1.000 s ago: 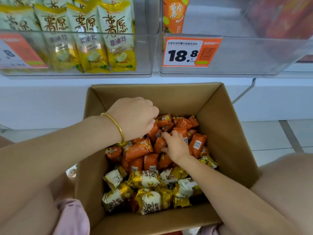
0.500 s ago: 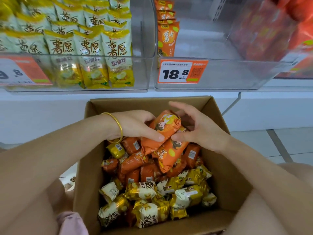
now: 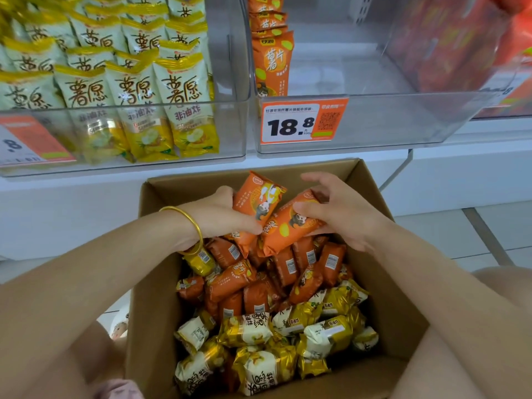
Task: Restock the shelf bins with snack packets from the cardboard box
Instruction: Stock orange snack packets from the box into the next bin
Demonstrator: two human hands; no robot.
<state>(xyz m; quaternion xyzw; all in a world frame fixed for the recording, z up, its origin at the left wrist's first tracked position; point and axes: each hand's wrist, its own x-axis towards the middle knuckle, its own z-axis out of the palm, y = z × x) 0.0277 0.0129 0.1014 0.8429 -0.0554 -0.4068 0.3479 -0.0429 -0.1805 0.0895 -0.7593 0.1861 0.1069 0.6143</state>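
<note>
Orange packets [image 3: 258,200], held side by side, point up and rightward.

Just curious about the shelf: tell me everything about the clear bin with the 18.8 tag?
The clear bin, plastic by its look, rests open-topped on the white shelf above the cardboard box. Its front wall bears an orange price tag reading 18.8. Inside, one row of orange packets stands upright along its left wall.

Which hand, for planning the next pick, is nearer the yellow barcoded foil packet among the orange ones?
Left. The left hand sits just beyond the yellow foil packet, wrist over it; the right hand is across the cardboard box.
</note>
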